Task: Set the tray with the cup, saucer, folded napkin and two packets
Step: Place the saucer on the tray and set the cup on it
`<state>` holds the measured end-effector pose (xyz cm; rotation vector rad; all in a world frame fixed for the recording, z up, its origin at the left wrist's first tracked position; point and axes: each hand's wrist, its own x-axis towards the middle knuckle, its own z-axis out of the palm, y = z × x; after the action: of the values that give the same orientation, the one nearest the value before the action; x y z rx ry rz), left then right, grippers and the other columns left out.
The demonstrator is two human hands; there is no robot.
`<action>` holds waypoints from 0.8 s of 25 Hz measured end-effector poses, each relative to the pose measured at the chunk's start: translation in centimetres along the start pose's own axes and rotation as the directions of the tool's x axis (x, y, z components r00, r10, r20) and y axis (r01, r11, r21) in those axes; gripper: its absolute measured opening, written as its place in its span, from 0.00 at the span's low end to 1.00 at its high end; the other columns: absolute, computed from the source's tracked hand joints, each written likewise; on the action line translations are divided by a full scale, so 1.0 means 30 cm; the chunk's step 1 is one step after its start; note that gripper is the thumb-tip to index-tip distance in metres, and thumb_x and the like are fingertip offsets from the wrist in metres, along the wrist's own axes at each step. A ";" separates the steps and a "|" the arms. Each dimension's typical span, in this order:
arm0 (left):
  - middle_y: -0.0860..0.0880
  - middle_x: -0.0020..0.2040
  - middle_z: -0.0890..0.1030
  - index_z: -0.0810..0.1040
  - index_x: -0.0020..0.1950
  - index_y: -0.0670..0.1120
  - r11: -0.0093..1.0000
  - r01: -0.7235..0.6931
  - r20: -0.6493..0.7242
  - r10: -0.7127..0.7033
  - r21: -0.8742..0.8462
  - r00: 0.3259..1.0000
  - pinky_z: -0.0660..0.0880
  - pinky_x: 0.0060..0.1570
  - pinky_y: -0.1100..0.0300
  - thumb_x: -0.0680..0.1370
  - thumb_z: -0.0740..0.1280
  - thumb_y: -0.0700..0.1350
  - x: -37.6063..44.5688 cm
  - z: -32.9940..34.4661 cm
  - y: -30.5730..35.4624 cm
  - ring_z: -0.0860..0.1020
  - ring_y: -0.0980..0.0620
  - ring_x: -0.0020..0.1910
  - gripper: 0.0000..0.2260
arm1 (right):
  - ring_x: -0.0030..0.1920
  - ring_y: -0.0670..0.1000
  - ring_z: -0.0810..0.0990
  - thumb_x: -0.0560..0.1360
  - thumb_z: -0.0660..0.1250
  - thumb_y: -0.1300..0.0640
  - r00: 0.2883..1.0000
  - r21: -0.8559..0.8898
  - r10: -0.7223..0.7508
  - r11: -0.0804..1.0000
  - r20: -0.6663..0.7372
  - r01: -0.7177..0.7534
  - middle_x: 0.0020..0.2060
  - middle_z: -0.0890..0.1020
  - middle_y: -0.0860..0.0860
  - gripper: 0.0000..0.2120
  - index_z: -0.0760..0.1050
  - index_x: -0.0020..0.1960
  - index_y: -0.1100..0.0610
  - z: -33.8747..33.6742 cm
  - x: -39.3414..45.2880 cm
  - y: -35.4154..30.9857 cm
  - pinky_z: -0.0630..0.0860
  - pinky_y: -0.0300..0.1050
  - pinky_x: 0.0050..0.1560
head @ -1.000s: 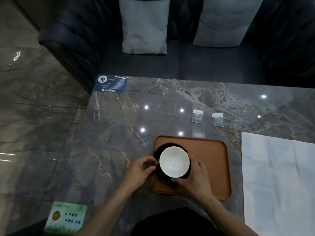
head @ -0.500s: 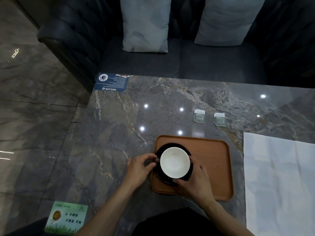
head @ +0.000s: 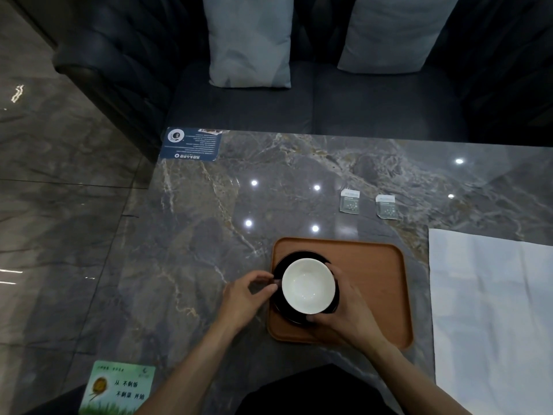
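Observation:
A cup [head: 308, 285], white inside and dark outside, stands on a black saucer [head: 284, 262] at the left end of the brown wooden tray [head: 374, 283]. My left hand [head: 247, 298] pinches the cup's handle at its left side. My right hand [head: 348, 310] wraps around the cup's right and near side. Two small grey-green packets [head: 349, 201] [head: 387, 206] lie side by side on the marble table beyond the tray. A white napkin [head: 490, 310] lies spread flat to the right of the tray.
The marble table [head: 194, 250] carries a blue card [head: 191, 144] at its far left corner and a green card [head: 118, 387] at its near left. A dark sofa [head: 374, 106] with two pale cushions stands behind the table. Glossy floor lies to the left.
Both hands stay on the cup. The cup, saucer and tray keep their places; only the camera shifts slightly.

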<state>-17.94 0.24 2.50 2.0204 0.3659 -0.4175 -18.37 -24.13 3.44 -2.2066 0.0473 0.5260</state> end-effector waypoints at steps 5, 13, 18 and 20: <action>0.59 0.47 0.85 0.81 0.45 0.65 1.000 -0.014 -0.002 0.014 0.025 1.000 0.77 0.58 0.52 0.71 0.75 0.51 0.016 0.002 -0.009 0.81 0.63 0.50 0.08 | 0.64 0.48 0.73 0.53 0.80 0.39 0.999 0.001 0.014 1.000 -0.039 -0.014 0.67 0.71 0.38 0.50 0.58 0.70 0.36 0.017 -0.008 -0.007 0.74 0.54 0.61; 0.58 0.48 0.85 0.80 0.46 0.63 0.999 -0.030 0.014 0.030 0.019 0.999 0.77 0.59 0.51 0.72 0.75 0.50 0.020 0.007 -0.030 0.81 0.61 0.51 0.09 | 0.62 0.42 0.73 0.53 0.80 0.38 1.000 0.000 0.002 1.000 -0.022 -0.003 0.63 0.72 0.33 0.49 0.57 0.68 0.31 0.004 -0.005 -0.008 0.75 0.48 0.57; 0.61 0.47 0.85 0.81 0.46 0.63 0.999 -0.032 0.013 0.031 0.020 0.999 0.78 0.58 0.53 0.72 0.75 0.50 0.017 0.007 -0.044 0.80 0.64 0.50 0.08 | 0.62 0.42 0.73 0.54 0.79 0.39 1.000 -0.010 -0.004 1.000 -0.003 0.004 0.64 0.72 0.33 0.49 0.57 0.69 0.32 -0.006 -0.004 -0.009 0.75 0.46 0.55; 0.60 0.48 0.85 0.81 0.47 0.62 0.999 -0.031 0.009 0.031 0.025 0.999 0.77 0.58 0.53 0.72 0.75 0.50 0.015 0.009 -0.046 0.81 0.64 0.50 0.08 | 0.63 0.43 0.73 0.54 0.79 0.40 1.000 -0.004 -0.006 1.000 0.002 0.006 0.65 0.72 0.34 0.50 0.57 0.70 0.34 -0.006 -0.002 -0.007 0.75 0.48 0.58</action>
<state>-18.15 0.66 1.10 2.0455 0.3248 -0.4134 -18.32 -24.14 3.73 -2.2093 0.0389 0.5250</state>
